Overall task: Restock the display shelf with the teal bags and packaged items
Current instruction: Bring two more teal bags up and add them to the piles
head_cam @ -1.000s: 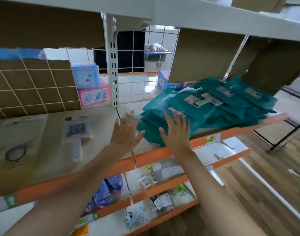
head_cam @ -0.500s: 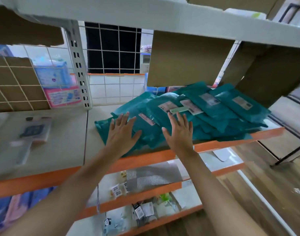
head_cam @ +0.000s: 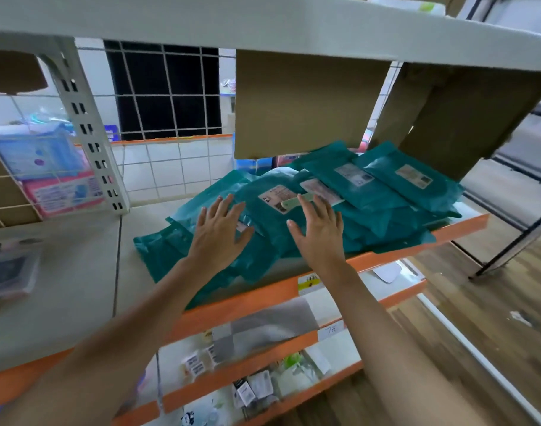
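While both hands are released, fingers straight and spread, the left hand [head_cam: 218, 238] and right hand [head_cam: 320, 233] lie palm-down over the near left part of the teal bags [head_cam: 373, 204]; contact cannot be confirmed. Flat palms probably serve to press and square the slack heap behind the orange lip of the shelf [head_cam: 386, 260]. Labels face up, right of the upright post [head_cam: 91, 133].

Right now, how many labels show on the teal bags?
5 labels: one beside the left hand, two above the right hand, two on the rightmost bags; more possibly hidden.
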Action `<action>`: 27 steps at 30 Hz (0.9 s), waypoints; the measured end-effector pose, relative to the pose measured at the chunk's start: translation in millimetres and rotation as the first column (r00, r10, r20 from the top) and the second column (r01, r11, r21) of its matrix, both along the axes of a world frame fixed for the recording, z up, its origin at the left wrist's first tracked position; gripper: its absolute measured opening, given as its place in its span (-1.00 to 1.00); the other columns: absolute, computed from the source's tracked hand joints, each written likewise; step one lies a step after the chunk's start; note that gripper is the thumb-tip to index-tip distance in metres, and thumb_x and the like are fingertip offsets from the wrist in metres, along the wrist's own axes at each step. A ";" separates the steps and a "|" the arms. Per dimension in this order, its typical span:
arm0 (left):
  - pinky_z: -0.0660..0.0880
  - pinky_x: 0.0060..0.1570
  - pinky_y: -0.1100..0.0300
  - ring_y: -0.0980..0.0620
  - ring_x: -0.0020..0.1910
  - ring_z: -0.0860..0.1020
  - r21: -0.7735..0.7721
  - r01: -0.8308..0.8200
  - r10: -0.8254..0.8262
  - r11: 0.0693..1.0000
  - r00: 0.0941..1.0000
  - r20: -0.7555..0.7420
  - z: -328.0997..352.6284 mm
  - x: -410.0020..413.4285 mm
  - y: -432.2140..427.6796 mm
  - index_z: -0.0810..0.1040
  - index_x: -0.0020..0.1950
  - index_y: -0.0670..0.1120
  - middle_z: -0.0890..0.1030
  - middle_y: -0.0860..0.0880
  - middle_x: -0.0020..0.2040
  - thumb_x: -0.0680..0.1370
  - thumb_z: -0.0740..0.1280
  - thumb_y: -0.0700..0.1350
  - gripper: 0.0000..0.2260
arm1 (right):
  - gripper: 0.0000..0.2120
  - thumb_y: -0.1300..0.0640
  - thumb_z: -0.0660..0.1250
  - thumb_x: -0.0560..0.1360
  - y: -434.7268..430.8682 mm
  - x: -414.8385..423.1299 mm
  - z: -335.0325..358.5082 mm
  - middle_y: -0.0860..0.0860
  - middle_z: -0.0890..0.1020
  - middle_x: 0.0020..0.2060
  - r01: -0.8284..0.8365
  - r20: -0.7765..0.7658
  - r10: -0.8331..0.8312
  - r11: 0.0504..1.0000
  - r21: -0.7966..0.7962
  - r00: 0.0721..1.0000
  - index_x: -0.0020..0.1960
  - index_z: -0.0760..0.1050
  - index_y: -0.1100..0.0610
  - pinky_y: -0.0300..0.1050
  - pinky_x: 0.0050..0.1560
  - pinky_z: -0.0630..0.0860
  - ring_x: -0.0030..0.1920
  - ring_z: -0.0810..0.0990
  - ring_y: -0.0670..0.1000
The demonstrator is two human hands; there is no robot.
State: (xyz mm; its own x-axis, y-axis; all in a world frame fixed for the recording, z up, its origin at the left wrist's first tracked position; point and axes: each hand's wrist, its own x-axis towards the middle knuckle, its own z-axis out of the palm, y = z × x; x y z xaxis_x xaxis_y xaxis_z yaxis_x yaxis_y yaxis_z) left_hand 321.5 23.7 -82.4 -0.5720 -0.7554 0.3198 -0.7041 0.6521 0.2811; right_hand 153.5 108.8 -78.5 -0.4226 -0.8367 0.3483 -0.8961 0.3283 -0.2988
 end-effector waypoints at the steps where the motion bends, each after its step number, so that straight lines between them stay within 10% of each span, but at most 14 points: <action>1: -0.01 0.47 -0.08 -0.10 0.51 0.07 0.007 0.004 -0.004 1.000 1.000 -0.008 1.8 -6.3 -2.0 0.22 0.48 -0.06 0.14 -0.10 0.52 0.58 0.20 0.09 -0.48 | -0.46 -0.07 0.17 0.57 2.0 -6.8 0.4 0.09 0.18 0.49 0.005 0.003 -0.005 1.000 -0.023 1.000 0.50 0.16 0.04 0.16 0.48 -0.01 0.51 0.06 0.12; 20: 0.03 0.42 0.04 -0.07 0.45 0.18 -0.008 -0.115 0.113 0.993 0.988 -0.103 20.8 -206.1 -1.2 0.29 0.45 -0.06 0.27 -0.06 0.46 0.57 0.21 0.07 -0.52 | -0.52 -0.04 0.20 0.57 -10.0 -251.5 31.5 0.16 0.34 0.40 -0.002 0.047 0.006 0.996 -0.088 0.999 0.43 0.28 0.12 0.09 0.36 0.16 0.39 0.28 0.18; 27: 0.30 0.30 -0.04 -0.15 0.31 0.36 0.304 -0.270 0.349 0.913 0.905 -0.245 24.0 -256.3 -3.7 0.28 0.43 -0.09 0.37 -0.11 0.36 0.56 0.24 0.02 -0.53 | -0.44 -0.06 0.21 0.53 -21.0 -333.5 34.3 0.19 0.35 0.37 0.129 0.107 -0.136 0.989 0.068 0.985 0.45 0.22 0.15 0.11 0.32 0.24 0.36 0.31 0.22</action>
State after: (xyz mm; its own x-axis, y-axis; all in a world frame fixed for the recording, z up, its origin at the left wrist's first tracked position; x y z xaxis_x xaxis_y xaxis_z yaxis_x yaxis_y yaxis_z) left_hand 65.3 20.0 -58.3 -0.2077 -0.9565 0.2047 -0.7205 0.2912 0.6293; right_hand -180.1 87.8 -44.3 -0.5640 -0.7890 0.2435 -0.8061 0.4621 -0.3697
